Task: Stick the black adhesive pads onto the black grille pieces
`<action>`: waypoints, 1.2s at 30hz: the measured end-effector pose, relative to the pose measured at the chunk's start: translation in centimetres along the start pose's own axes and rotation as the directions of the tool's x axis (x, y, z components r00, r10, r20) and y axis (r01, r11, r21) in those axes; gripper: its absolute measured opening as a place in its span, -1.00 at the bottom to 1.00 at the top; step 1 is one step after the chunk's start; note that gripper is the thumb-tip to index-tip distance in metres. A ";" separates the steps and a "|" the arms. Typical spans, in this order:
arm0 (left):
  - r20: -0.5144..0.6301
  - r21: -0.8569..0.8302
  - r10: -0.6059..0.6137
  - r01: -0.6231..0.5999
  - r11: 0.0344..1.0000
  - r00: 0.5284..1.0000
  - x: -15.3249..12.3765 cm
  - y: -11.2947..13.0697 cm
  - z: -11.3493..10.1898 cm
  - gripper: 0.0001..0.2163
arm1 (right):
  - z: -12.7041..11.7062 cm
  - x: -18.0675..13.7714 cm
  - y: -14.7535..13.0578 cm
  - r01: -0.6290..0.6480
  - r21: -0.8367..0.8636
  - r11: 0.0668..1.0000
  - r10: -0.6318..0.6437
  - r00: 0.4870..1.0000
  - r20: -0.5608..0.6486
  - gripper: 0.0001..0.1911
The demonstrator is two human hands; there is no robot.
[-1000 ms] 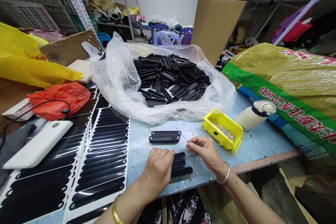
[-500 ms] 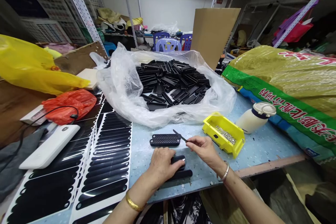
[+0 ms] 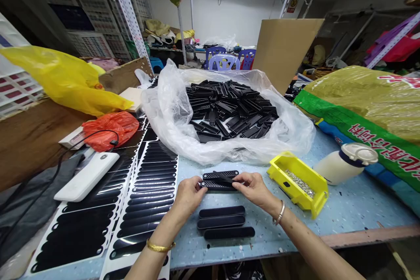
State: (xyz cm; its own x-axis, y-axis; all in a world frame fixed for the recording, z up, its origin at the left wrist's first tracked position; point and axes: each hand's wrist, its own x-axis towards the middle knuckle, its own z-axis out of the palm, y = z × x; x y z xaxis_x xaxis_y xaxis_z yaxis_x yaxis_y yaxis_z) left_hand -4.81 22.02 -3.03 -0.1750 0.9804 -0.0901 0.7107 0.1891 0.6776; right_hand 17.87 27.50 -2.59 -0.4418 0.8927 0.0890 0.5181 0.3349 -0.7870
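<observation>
My left hand (image 3: pixel 189 196) is closed, thumb and fingers pinching the left end of a black mesh-patterned bar (image 3: pixel 215 184) that has a small round fitting near its end. In the fingers of my right hand (image 3: pixel 255 190) is a thin black strip (image 3: pixel 223 176), slanting over the bars near the right end. Just behind the pinched bar lies a second mesh-patterned bar (image 3: pixel 210 175). Closer to the table's front edge, smooth black bars (image 3: pixel 222 212) lie in a row, one of them (image 3: pixel 229 232) set slightly to the right.
A clear plastic bag (image 3: pixel 210 153) full of black bars (image 3: pixel 229 109) spreads behind my hands. On the right stand a yellow bin (image 3: pixel 315 203) of small metal pieces and a white bottle (image 3: pixel 337 166). Sheets of black strips (image 3: pixel 147 192) and a white device (image 3: pixel 87 176) lie left.
My left hand has left the smooth bars and moved up to pinch a mesh-patterned bar. My right hand has brought the thin strip down over the bars. The camera view has shifted left.
</observation>
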 end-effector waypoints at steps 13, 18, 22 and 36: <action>0.167 -0.713 -0.150 0.224 0.664 0.975 -0.8 -0.7 1.0 -0.74 | -0.5 -1.1 -0.7 0.416 -0.264 0.870 -0.409 0.909 0.085 -0.85; 0.188 -0.732 -0.166 0.250 0.634 0.968 -0.8 -0.7 0.9 -0.76 | 0.3 -0.8 -0.7 0.437 -0.273 0.857 -0.429 0.899 0.092 -0.82; 0.198 -0.737 -0.172 0.262 0.623 0.965 -0.9 -0.8 1.1 -0.77 | 0.5 -0.8 -0.7 0.414 -0.278 0.867 -0.396 0.910 0.121 -0.84; 0.204 -0.742 -0.165 0.262 0.617 0.965 -0.8 -0.7 1.0 -0.79 | 0.9 -0.5 -0.5 0.402 -0.314 0.860 -0.355 0.914 0.199 -0.84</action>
State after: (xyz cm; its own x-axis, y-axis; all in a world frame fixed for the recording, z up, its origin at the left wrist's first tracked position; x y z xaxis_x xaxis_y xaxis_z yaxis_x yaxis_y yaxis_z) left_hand -4.46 21.12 -4.13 -0.1471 0.9260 -0.3477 -0.1133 0.3335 0.9359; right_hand 17.17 26.57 -2.81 -0.7329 0.6369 0.2394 0.4977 0.7417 -0.4497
